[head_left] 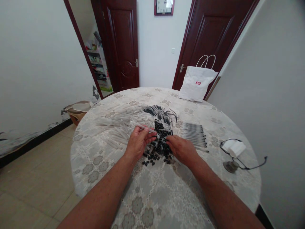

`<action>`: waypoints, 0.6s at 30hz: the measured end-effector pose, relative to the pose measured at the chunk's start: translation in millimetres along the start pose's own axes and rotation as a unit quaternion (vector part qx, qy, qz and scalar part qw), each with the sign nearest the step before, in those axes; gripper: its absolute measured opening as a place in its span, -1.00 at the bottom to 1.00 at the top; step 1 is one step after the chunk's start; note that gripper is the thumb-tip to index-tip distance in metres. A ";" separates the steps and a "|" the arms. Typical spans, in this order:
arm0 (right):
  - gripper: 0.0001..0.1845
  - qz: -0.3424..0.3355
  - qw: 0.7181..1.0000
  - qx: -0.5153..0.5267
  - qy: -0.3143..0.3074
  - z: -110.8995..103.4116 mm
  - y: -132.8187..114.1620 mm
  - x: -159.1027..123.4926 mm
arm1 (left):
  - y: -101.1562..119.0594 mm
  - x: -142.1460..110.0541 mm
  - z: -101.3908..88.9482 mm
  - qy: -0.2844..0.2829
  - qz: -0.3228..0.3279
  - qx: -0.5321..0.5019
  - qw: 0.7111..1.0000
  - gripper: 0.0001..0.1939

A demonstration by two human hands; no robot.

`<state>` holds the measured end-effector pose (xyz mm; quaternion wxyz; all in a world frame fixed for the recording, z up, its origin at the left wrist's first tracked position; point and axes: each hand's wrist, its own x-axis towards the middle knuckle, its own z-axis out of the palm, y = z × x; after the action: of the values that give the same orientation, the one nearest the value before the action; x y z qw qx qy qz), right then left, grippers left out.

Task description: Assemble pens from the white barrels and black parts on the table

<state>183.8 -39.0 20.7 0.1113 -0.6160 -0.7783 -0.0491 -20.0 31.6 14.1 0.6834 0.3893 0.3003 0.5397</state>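
My left hand (pixel 140 142) is closed round a translucent white pen barrel (pixel 145 128), which points to the right over the middle of the table. Just right of it, my right hand (pixel 181 149) has its fingers pinched together at the edge of a heap of small black pen parts (pixel 152 156). What the right fingertips hold, if anything, is hidden. Loose translucent barrels (pixel 116 121) lie spread to the left. Behind the hands is a pile of thin, dark-tipped sticks (pixel 158 111), perhaps refills. Clear pens with black ends (pixel 193 133) lie in a row beyond my right hand.
A patterned cloth covers the round table (pixel 140 210). At the back right stands a white paper bag (pixel 197 82). Near the right edge are a dark cord (pixel 256 166), a folded white tissue (pixel 234 148) and a small round dark object (pixel 230 166).
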 end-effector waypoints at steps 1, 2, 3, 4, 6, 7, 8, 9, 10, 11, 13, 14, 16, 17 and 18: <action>-0.74 0.001 1.000 -0.002 0.001 -0.1 0.1 -0.1 | -0.5 0.1 -0.3 0.000 0.001 0.003 1.000 -0.64; -0.74 0.002 1.000 -0.002 0.005 0.2 0.4 -0.2 | -1.2 0.1 -0.6 -0.003 0.001 0.009 1.000 -0.64; -0.74 0.003 1.000 0.000 0.012 0.9 0.8 -0.3 | -2.2 -0.1 -0.6 -0.007 -0.003 0.016 1.000 -0.64; -0.74 0.002 1.000 0.004 0.022 1.7 1.3 -0.3 | -3.4 -0.4 -0.4 -0.011 -0.008 0.025 1.000 -0.64; -0.71 -0.008 0.998 0.028 0.055 3.1 2.2 0.0 | -6.4 -1.6 0.7 -0.017 -0.022 0.039 0.999 -0.65; -0.69 -0.018 0.996 0.052 0.075 3.4 2.5 0.1 | -7.8 -2.4 1.6 -0.019 -0.031 0.040 0.999 -0.66; -0.67 -0.031 0.991 0.085 0.094 3.3 2.6 0.1 | -9.2 -3.3 2.4 -0.022 -0.041 0.036 0.998 -0.66; -0.65 -0.042 0.985 0.127 0.112 2.7 2.7 0.1 | -10.2 -4.1 3.0 -0.027 -0.053 0.027 0.998 -0.67; -0.66 -0.048 0.976 0.175 0.124 1.6 2.7 -0.2 | -10.8 -4.9 3.4 -0.035 -0.067 0.015 0.997 -0.69; -0.68 -0.044 0.963 0.232 0.128 0.2 2.8 -0.6 | -10.9 -5.7 3.6 -0.047 -0.085 0.001 0.995 -0.70; -0.75 -0.010 0.923 0.371 0.098 -3.0 3.3 -1.8 | -9.9 -7.2 3.3 -0.074 -0.126 -0.030 0.989 -0.72; -0.78 0.015 0.894 0.442 0.071 -4.6 3.8 -2.4 | -9.1 -8.2 3.1 -0.089 -0.147 -0.044 0.984 -0.73; -0.74 0.051 0.830 0.555 0.021 -6.9 4.8 -3.5 | -7.7 -10.9 3.5 -0.119 -0.186 -0.064 0.973 -0.75; -0.71 0.058 0.806 0.588 0.010 -7.4 5.2 -3.7 | -7.6 -12.7 4.3 -0.135 -0.203 -0.071 0.967 -0.77; -0.68 0.059 0.793 0.606 0.008 -7.4 5.4 -3.8 | -8.0 -14.8 5.4 -0.150 -0.217 -0.077 0.962 -0.78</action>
<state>190.7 -42.9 26.7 0.4710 -0.4667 -0.6096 0.4343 -15.0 15.2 9.9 0.8491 0.3380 0.2291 0.3352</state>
